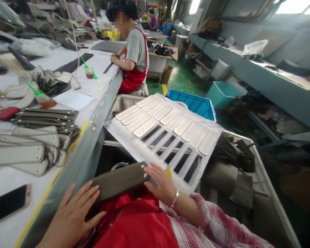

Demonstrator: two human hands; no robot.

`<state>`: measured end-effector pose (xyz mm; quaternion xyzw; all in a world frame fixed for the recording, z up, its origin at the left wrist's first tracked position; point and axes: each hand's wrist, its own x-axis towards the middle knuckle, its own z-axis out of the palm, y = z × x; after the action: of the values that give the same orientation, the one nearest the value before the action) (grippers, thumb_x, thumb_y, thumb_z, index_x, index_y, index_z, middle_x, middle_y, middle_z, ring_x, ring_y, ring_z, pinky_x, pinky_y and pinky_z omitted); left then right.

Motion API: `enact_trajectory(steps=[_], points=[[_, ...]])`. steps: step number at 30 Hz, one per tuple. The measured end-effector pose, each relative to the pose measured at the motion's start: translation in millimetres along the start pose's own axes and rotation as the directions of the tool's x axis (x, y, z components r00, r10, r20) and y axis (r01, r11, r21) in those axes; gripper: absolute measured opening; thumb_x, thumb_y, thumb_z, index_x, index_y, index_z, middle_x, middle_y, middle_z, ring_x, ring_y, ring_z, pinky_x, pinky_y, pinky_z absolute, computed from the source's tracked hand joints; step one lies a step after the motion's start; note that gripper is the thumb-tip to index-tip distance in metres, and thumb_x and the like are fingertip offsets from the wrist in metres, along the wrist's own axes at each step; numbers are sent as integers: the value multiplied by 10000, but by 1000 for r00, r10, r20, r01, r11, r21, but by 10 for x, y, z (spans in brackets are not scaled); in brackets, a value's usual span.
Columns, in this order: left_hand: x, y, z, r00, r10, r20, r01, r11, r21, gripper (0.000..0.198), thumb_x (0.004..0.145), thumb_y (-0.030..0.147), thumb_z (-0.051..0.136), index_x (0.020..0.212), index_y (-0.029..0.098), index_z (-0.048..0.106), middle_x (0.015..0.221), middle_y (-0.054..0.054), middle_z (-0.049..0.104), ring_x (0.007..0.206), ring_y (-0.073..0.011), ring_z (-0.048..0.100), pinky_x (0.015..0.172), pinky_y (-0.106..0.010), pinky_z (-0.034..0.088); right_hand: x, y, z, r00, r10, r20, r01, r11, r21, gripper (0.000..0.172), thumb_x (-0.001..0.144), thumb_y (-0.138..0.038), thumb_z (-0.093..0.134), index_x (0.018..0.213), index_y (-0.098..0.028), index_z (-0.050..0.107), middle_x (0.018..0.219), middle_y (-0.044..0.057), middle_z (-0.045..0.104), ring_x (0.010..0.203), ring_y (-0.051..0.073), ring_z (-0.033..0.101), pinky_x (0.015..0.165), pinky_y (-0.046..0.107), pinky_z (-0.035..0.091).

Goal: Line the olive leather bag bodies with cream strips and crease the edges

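A long dark grey-brown strip (pixel 120 179) with rounded ends and small white marks lies across the red apron on my lap. My left hand (pixel 79 206) rests with spread fingers against its left end. At its right end is my right hand (pixel 158 182), fingers stretched out, with something yellow partly showing beside it. Beyond them a white panel (pixel 170 162) carries rows of pale rounded pieces (pixel 165 113), and its nearer rows have open slots. On the table to the left lie stacked pale strips (pixel 18 155) and dark strips (pixel 46 119).
A phone (pixel 9 203) lies on the white table (pixel 49 186). Glue bottles (pixel 45 100) with green tips stand farther back. A person in a red apron (pixel 136 51) works at the table's far side. Blue bin (pixel 191 103) and a crate of dark pieces (pixel 260 165) are ahead and right.
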<state>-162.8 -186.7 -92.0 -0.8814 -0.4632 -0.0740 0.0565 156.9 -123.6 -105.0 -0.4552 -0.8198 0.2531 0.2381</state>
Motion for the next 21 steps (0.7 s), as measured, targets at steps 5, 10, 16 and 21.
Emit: enact_trajectory(steps=[5,10,16,21], points=[[541,211,183,991,-127,-44,123,988,-89,788,729,555,549,1338,116,310,1345,-175,420,1219,-299,404,1034,-474,251,124,188,107,948,295,118,-317,868,383,341,848,-323,449,1147,-169,508,1090,62,606,967,171,567,840,336,460],[1210,563,347,987,-91,135,120,967,-224,902,622,588,624,1304,81,322,1273,-186,475,1155,-317,441,961,-443,327,211,250,180,953,271,136,-303,831,467,251,859,-267,420,1043,-162,555,990,27,616,889,145,555,808,278,441],[1594,633,354,956,-125,266,200,940,-275,606,664,553,585,1093,142,467,1012,-116,569,970,-282,524,854,-401,384,322,284,272,906,419,56,-402,816,414,249,842,-276,425,1015,-173,570,965,46,605,893,166,530,832,307,406],[1571,613,359,947,-134,291,223,929,-297,633,631,561,604,1100,160,460,1012,-102,567,960,-273,530,860,-401,390,377,384,373,839,536,93,-464,616,636,235,781,-378,531,903,-191,605,857,17,574,852,168,505,858,319,377]])
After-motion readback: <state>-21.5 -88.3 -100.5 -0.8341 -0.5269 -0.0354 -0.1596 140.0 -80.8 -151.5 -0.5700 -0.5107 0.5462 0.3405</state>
